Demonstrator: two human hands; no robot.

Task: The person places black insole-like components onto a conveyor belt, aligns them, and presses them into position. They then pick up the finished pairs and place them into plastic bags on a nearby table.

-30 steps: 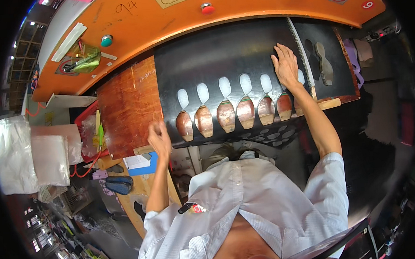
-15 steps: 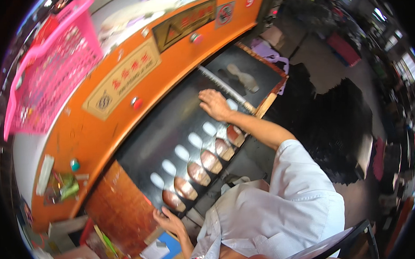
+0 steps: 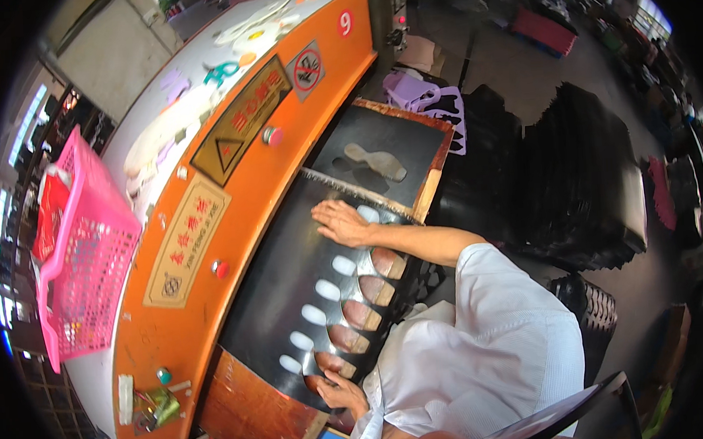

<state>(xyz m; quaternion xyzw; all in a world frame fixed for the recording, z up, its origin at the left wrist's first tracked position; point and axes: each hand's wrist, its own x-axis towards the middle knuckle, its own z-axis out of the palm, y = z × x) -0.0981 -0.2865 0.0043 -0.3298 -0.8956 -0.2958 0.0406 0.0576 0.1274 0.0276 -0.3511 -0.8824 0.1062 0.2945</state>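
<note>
A black sheet (image 3: 266,260) lies on the bed beneath an orange machine. Along its near side runs a row of shoe-sole-shaped holes, with white ovals (image 3: 327,290) at one end and larger brown openings (image 3: 362,315) at the other. My right hand (image 3: 345,223) rests palm down on the sheet's far right part, fingers stretched, beside the last white oval. My left hand (image 3: 343,393) is at the near left corner, over the edge of the nearest brown opening. Its fingers are extended and apart, and I see nothing in them.
The orange machine front (image 3: 146,322) rises at the left, with a pink basket (image 3: 92,273) on it. Past a metal strip (image 3: 358,191) lies another dark sheet (image 3: 398,129) with one sole shape. A bare brown board (image 3: 258,403) is nearest left; black sheets (image 3: 576,184) are stacked right.
My view has turned and shifted. My left hand has gone from beside the sheet's left edge onto its near corner by the nearest opening. My right hand stays flat on the sheet.
</note>
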